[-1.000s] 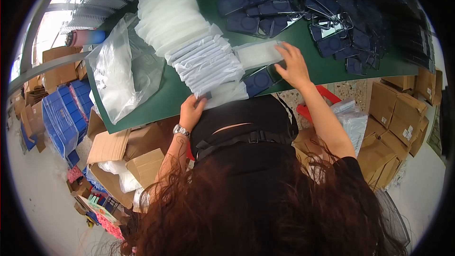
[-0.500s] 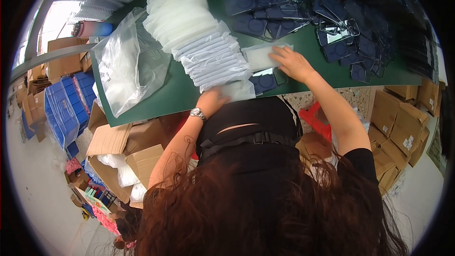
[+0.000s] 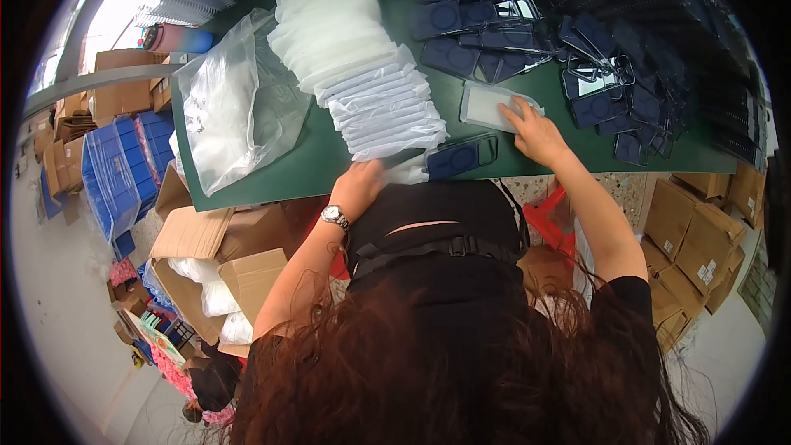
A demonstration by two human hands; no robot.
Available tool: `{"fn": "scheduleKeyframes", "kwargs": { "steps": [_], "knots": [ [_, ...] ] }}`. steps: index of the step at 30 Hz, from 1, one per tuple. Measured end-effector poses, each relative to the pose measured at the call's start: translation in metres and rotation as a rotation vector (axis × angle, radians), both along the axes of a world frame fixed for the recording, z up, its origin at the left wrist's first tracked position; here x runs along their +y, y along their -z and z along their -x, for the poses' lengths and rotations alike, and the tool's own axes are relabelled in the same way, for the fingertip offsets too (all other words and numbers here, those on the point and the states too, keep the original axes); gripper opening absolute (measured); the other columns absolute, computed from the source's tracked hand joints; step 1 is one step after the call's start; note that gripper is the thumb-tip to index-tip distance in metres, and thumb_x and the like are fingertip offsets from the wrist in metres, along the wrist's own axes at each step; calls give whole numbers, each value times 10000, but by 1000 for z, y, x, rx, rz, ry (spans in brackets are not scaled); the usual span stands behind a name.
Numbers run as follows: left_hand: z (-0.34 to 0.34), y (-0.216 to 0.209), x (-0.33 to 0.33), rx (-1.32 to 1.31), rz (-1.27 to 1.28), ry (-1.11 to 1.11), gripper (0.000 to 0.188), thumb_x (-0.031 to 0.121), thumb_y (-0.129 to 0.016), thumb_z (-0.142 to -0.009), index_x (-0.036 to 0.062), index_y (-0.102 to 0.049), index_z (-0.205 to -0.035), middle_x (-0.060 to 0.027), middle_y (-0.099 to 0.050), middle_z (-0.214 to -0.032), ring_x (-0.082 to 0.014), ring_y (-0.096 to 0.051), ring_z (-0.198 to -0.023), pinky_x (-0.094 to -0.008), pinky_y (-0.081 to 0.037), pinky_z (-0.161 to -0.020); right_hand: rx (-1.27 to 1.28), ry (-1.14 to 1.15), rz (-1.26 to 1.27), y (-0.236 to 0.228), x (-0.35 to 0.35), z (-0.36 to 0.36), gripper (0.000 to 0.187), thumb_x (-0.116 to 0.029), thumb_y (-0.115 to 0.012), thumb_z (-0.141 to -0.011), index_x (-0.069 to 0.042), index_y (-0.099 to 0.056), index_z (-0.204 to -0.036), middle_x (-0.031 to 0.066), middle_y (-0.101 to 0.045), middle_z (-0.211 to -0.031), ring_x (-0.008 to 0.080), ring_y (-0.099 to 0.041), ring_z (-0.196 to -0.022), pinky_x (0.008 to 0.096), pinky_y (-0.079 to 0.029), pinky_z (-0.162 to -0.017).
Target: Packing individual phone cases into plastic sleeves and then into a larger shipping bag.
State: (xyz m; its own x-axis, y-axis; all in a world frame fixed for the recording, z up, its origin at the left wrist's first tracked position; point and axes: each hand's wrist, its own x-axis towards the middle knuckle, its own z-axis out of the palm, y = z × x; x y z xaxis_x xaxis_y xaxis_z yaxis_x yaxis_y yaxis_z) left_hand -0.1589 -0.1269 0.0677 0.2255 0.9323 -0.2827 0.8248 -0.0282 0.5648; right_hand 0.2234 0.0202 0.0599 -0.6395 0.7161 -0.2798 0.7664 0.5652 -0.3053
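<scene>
At the table's near edge lies a dark blue phone case (image 3: 456, 158) with a clear frame. Its left end meets a translucent white sleeve (image 3: 405, 170); whether it sits inside I cannot tell. My left hand (image 3: 358, 188), wearing a metal watch, is closed at that sleeve's left end, its fingertips partly hidden. To the right, my right hand (image 3: 537, 137) rests stretched fingers on a flat white pouch (image 3: 488, 107) lying on the table. Beyond my left hand runs a long overlapping row of filled white sleeves (image 3: 383, 107).
Dark blue phone cases (image 3: 474, 21) lie in heaps at the back, with another pile (image 3: 614, 99) farther right. A clear plastic bag (image 3: 235, 107) covers the green table's (image 3: 309, 173) left part. Cardboard boxes (image 3: 198, 247) stand on the floor left, more boxes (image 3: 700, 222) right.
My right hand and the flat white pouch have shifted right, uncovering more of the phone case below. My left hand has moved slightly down and left relative to the sleeve row. The view has shifted a little.
</scene>
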Motion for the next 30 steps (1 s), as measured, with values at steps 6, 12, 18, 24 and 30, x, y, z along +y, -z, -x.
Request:
{"fn": "scheduleKeyframes", "kwargs": {
  "steps": [6,12,18,24,30],
  "knots": [
    [-1,0,0,-284,284,-25,200,263,-608,-889,76,-642,-951,-142,-659,-1063,-314,-625,-929,-399,-506,-794,117,45,-66,-7,12,-7,464,-57,-590,-748,-95,-531,-1207,111,-540,-1200,300,-564,-1034,395,-515,-829],
    [-10,12,3,-412,310,-170,374,250,-626,-876,86,-580,-1210,-139,-696,-960,-304,-663,-873,-380,-513,-797,254,137,129,-45,7,-12,279,-70,-573,-755,-63,-601,-1033,70,-608,-933,272,-582,-914,383,-506,-760],
    [-14,12,6,-389,352,-180,525,217,-650,-850,100,-478,-1332,-157,-686,-986,-299,-672,-839,-376,-519,-780,317,-131,265,-52,-8,12,251,-48,-584,-746,-63,-600,-997,78,-586,-890,262,-579,-851,374,-500,-708],
    [-9,12,5,-312,227,-157,405,169,-646,-837,103,-587,-1233,-164,-675,-971,-314,-653,-850,-378,-518,-773,517,-266,384,-25,-26,99,310,-98,-589,-798,-81,-583,-1107,84,-593,-1026,251,-534,-1019,367,-483,-856],
    [1,17,-7,-299,151,-197,295,158,-659,-858,87,-661,-1145,-146,-677,-918,-222,-640,-739,-324,-507,-697,501,-97,280,-35,-45,38,329,-164,-639,-807,-81,-601,-1123,87,-605,-1058,258,-535,-1026,370,-472,-853]
  ]
}}
